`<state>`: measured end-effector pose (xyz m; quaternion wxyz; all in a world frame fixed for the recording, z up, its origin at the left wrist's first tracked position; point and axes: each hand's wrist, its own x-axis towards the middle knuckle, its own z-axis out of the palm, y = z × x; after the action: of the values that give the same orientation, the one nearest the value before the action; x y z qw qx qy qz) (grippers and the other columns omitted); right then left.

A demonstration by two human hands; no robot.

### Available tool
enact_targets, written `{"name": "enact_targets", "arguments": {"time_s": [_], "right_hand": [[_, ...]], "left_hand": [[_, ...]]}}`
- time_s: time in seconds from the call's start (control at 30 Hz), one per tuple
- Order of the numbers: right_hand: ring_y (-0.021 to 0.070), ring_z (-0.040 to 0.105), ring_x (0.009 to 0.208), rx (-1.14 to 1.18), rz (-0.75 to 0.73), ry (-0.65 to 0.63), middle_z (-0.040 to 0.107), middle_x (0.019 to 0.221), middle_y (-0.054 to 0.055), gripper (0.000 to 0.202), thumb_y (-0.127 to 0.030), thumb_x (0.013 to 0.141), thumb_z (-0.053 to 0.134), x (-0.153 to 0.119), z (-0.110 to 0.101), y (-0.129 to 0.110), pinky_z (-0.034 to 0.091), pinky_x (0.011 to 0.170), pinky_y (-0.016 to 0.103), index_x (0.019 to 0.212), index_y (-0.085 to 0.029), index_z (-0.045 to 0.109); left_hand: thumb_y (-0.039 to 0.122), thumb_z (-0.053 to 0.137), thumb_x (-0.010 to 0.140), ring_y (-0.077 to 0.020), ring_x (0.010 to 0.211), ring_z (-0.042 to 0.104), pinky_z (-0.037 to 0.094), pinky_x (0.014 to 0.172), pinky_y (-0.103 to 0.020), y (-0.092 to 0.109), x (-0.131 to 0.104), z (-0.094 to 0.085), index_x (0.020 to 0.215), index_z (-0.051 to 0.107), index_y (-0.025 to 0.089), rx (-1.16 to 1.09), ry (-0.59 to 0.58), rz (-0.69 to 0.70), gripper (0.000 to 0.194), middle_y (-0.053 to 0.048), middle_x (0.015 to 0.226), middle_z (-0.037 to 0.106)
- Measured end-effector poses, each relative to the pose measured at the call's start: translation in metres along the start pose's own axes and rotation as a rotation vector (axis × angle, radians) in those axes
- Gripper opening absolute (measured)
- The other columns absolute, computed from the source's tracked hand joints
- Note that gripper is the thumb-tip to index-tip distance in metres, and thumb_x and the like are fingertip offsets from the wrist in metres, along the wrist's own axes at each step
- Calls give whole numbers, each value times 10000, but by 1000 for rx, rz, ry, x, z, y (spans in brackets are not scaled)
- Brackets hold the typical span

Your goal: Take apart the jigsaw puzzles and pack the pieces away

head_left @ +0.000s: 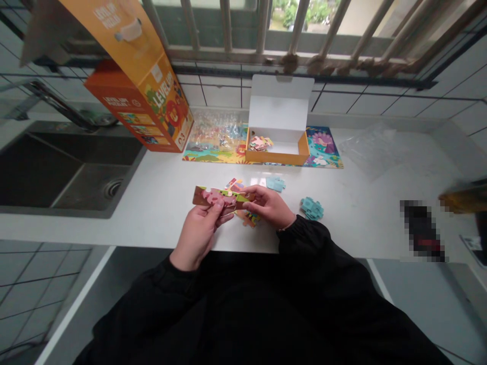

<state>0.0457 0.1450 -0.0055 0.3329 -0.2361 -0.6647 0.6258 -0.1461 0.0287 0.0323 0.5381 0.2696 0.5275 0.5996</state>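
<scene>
Both hands hold a strip of joined jigsaw puzzle pieces above the counter, brown and green with a pink figure on it. My left hand grips its middle from below, thumb on top. At the right end, the fingers of my right hand are closed around the strip's edge. Loose colourful puzzle pieces lie beneath and behind the hands. Past the right hand sit light blue pieces and a small pile of teal pieces.
An open cardboard box with several pieces inside stands on a printed picture sheet. Left of it are crumpled clear plastic and a tall orange puzzle box. A sink is at far left; a plastic bag lies right.
</scene>
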Motion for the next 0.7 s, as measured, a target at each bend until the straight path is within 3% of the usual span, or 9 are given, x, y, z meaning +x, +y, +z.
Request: {"name": "enact_targets", "arguments": {"time_s": [0.07, 0.17, 0.3, 0.5, 0.7], "right_hand": [[243, 769, 956, 5, 68, 91, 805, 1085, 47, 503, -653, 870, 858, -1, -2, 1, 630, 897, 390, 1138, -245, 733], [230, 752, 880, -56, 98, 230, 790, 982, 31, 463, -638, 858, 867, 0, -6, 2, 628, 850, 382, 1064, -243, 740], [204, 736, 839, -23, 78, 282, 770, 960, 21, 444, -614, 856, 878, 0, -8, 0, 632, 812, 363, 1049, -239, 739], [225, 781, 877, 245, 151, 156, 771, 948, 16, 513, -652, 802, 913, -2, -4, -7, 672, 845, 405, 1018, -257, 665], [168, 693, 768, 7, 148, 306, 704, 1002, 5, 606, -645, 724, 966, 4, -4, 4, 635, 697, 318, 1074, -264, 651]], "left_hand": [[566, 923, 860, -279, 1084, 821, 688, 902, -349, -11, 16, 6, 1093, 823, 150, -53, -46, 0, 488, -151, 1195, 835], [557, 941, 842, -232, 983, 818, 666, 832, -302, -24, 41, 11, 1052, 811, 157, -123, -8, 65, 470, -117, 1100, 844], [505, 948, 851, -172, 888, 781, 624, 835, -270, -31, 61, 14, 975, 784, 159, -150, 15, 180, 403, -69, 988, 825], [464, 940, 870, -150, 878, 730, 595, 961, -310, -31, 63, 12, 929, 740, 176, -188, -59, 184, 355, -16, 898, 755], [491, 894, 911, -192, 1023, 733, 623, 935, -313, -32, 53, 13, 965, 781, 166, -67, -160, 77, 348, -59, 1054, 764]]}}
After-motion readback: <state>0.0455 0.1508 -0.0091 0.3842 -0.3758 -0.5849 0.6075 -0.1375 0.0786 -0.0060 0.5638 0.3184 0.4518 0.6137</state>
